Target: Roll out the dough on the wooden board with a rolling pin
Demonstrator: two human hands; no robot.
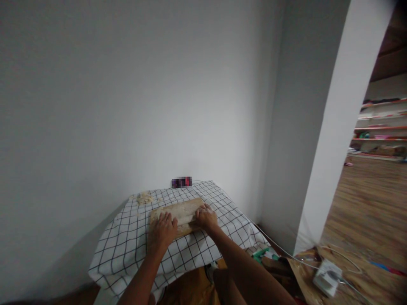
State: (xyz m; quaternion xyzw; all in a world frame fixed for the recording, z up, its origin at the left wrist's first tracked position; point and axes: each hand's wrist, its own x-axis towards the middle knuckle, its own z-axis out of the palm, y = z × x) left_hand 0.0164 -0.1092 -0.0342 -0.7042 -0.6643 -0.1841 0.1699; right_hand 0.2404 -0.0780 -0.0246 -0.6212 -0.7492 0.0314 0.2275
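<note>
A wooden board (pixel 182 232) lies at a slight angle on the cloth-covered table. Pale, floury dough (pixel 183 210) is spread over its upper face. On the board's left part rests my left hand (pixel 167 228), palm down, its fingers stretched forward. My right hand (pixel 206 217) is at the board's right end with its fingers curled down onto the dough; what is under them is hidden. Between the hands the dough's front edge looks thick and rounded, too blurred to tell its form.
A checked cloth (pixel 122 245) covers the table, which stands against a white wall (pixel 190 106). Pale scraps (pixel 144 198) lie at the back left, and a small pixelated object (pixel 182 182) stands at the back edge. A white power strip (pixel 327 277) with cables sits low right.
</note>
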